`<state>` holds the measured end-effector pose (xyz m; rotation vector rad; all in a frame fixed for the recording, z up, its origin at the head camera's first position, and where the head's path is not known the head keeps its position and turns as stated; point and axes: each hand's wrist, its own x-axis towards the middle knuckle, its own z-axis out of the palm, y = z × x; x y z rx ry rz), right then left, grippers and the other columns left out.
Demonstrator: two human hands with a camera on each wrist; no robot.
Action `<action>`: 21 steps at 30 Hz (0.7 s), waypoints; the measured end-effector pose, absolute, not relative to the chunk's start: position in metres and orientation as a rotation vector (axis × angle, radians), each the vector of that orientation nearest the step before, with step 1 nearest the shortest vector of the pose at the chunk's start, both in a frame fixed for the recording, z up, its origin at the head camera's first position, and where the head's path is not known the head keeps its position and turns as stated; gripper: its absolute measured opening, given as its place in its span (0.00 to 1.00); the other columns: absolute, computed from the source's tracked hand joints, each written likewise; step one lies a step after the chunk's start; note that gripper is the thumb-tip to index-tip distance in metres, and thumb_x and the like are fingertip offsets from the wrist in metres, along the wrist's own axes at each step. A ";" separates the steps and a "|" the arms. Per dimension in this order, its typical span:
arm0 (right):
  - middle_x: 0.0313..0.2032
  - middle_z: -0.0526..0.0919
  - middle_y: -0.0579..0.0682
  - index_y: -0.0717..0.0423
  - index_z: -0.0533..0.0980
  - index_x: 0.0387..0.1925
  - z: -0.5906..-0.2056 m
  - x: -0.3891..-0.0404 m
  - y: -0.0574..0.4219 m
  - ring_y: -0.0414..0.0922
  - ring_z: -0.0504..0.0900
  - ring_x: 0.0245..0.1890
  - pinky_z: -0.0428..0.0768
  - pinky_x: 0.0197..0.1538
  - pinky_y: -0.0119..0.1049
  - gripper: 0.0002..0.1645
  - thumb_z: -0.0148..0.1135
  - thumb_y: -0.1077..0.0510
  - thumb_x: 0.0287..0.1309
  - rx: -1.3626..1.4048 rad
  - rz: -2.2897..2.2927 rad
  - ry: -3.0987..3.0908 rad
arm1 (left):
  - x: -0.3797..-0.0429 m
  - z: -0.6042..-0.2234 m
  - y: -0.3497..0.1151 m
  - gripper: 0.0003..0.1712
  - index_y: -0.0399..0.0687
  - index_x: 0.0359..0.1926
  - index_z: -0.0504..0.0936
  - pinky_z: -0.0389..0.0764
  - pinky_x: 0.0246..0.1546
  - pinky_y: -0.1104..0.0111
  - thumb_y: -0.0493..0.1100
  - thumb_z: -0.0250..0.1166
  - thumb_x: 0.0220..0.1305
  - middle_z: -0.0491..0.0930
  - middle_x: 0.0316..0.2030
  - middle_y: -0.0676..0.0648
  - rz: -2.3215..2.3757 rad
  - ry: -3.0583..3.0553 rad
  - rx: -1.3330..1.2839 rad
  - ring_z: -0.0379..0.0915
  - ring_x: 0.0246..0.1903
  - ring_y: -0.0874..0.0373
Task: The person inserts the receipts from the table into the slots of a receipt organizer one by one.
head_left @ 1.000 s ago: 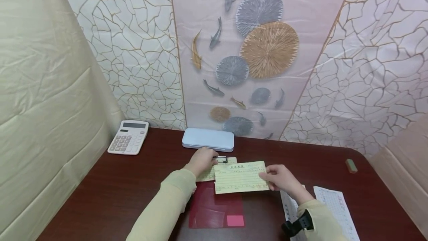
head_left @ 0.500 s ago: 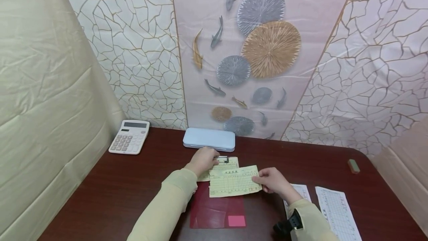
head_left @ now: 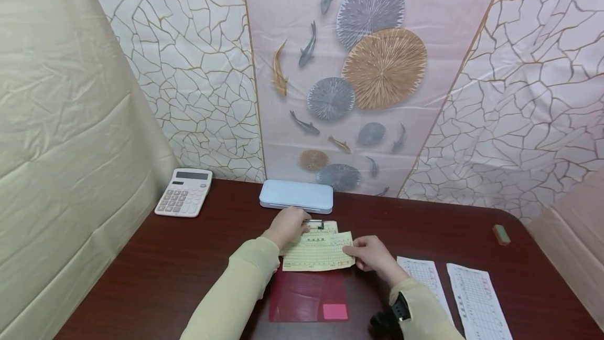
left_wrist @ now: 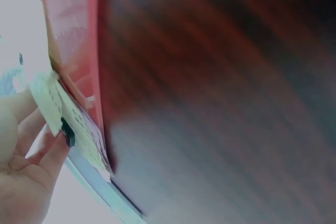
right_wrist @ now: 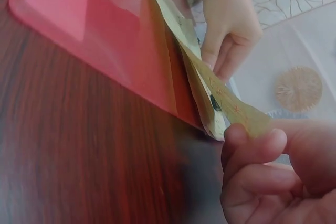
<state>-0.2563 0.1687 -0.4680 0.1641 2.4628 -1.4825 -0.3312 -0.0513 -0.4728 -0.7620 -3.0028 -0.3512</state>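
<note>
- The loose yellow sheet (head_left: 316,257) is sliding leftward: over the past second the right hand (head_left: 375,256) has been carrying it from the right side, and now it is covering more of the clipped yellow slip (head_left: 329,231).
- This shift is bringing the loose sheet close under the black clip (head_left: 320,225), so the papers seem to be coming together as one bundle, though their edges are not lining up yet.
- The right hand is pinching the loose sheet by its right edge, thumb against fingers, a narrow grip.
- The left hand (head_left: 289,224) is staying at the clip; its curled fingers are apparently gripping the clip, and what else they are pinching behind the paper cannot be told.
- The loose sheet is hanging over the far part of the red folder (head_left: 294,293), lower edge tilting, and is not lying flat.
- Counting, one loose sheet, one clip and one folder with one pink label (head_left: 335,311) are showing; how many slips the clip is holding cannot be told.
- Two white printed sheets (head_left: 427,274) are lying side by side to the right, the nearer one now showing more from behind the forearm.
- One calculator (head_left: 185,193), one pale blue case (head_left: 296,193) and one green eraser (head_left: 501,235) are resting farther off.
</note>
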 end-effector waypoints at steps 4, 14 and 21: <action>0.10 0.66 0.46 0.61 0.76 0.24 -0.469 -0.257 0.161 0.38 0.64 0.12 0.64 0.17 0.28 0.11 0.64 0.58 0.57 0.197 -1.500 2.445 | -0.331 -0.472 -0.051 0.15 0.51 0.48 0.85 0.77 0.51 0.67 0.47 0.66 0.60 0.84 0.44 0.53 -0.337 -2.996 -0.766 0.78 0.47 0.57; 0.11 0.68 0.46 0.62 0.77 0.25 -0.474 -0.260 0.150 0.37 0.64 0.12 0.64 0.17 0.26 0.11 0.64 0.58 0.57 0.267 -1.577 2.396 | -0.333 -0.476 -0.053 0.15 0.49 0.46 0.86 0.78 0.49 0.67 0.48 0.67 0.59 0.85 0.42 0.52 -0.341 -2.957 -0.790 0.79 0.45 0.57; 0.10 0.68 0.45 0.62 0.76 0.23 -0.475 -0.261 0.142 0.35 0.64 0.11 0.64 0.17 0.24 0.11 0.64 0.59 0.55 0.290 -1.619 2.384 | -0.335 -0.476 -0.052 0.15 0.48 0.44 0.86 0.78 0.47 0.68 0.48 0.68 0.58 0.85 0.40 0.52 -0.347 -2.944 -0.802 0.80 0.44 0.58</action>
